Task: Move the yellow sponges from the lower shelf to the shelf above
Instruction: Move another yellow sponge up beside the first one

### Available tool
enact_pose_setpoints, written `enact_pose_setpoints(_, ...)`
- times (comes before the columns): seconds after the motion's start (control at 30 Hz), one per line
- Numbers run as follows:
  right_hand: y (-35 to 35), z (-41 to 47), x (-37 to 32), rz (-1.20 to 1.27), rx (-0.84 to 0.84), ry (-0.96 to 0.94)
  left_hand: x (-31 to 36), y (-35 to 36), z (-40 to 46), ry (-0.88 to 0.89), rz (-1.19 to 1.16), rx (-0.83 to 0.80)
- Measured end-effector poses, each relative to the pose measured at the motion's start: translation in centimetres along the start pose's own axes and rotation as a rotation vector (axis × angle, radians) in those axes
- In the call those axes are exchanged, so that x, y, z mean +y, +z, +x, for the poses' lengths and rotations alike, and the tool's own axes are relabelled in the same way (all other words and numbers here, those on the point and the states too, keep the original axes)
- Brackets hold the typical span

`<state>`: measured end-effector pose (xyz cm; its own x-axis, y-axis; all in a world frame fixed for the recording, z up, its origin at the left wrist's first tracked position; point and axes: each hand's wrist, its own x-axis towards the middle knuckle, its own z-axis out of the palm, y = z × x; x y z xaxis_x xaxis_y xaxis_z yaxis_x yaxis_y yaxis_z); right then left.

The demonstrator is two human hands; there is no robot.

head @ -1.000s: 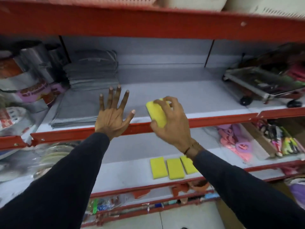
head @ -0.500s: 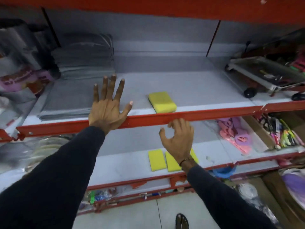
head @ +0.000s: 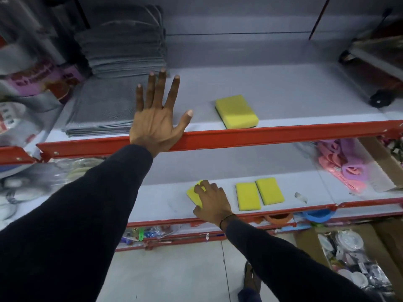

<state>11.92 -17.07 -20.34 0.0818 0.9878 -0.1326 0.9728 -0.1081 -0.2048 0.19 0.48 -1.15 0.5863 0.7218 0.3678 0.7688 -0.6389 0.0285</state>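
Observation:
One yellow sponge (head: 236, 111) lies flat on the upper shelf (head: 283, 92), near its red front rail. Three more yellow sponges are on the lower shelf (head: 161, 199). My right hand (head: 212, 200) has its fingers closed over the leftmost sponge (head: 193, 192), which is tilted and mostly hidden by the hand. The other two sponges (head: 247, 196) (head: 269, 191) lie side by side just to the right. My left hand (head: 156, 115) rests open with fingers spread, palm against the upper shelf's rail, holding nothing.
A stack of grey cloths (head: 122, 46) and flat grey mats (head: 102, 110) fill the upper shelf's left. Packaged goods (head: 28, 83) stand further left. A wheeled metal tray (head: 375, 68) sits at the upper right. Pink items in plastic (head: 346, 164) lie on the lower shelf's right.
My right hand let go of a sponge on the upper shelf, dropped to the lower shelf and closed on the leftmost sponge there. The left hand stayed on the rail.

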Motion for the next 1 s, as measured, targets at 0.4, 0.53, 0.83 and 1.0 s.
enact_pose_setpoints(0.4, -23.7, -3.2, 6.9, 0.255, 1.089, 0.108, 0.2, -0.4, -0.8, 0.001, 0.007, 0.016)
enact_pose_setpoints(0.53, -24.3, -0.3, 9.6, 0.240, 0.888, 0.316, 0.1, -0.4, -0.8, -0.002, 0.000, 0.020)
enact_pose_setpoints(0.83, -15.1, -4.8, 10.5, 0.365, 1.211, 0.460, 0.1, -0.1, -0.6, -0.006, 0.005, 0.030)
enact_pose_setpoints(1.0, -0.7, -4.2, 11.0, 0.085, 0.165, 0.552, -0.1, 0.2, -0.5, 0.010, 0.000, 0.019)
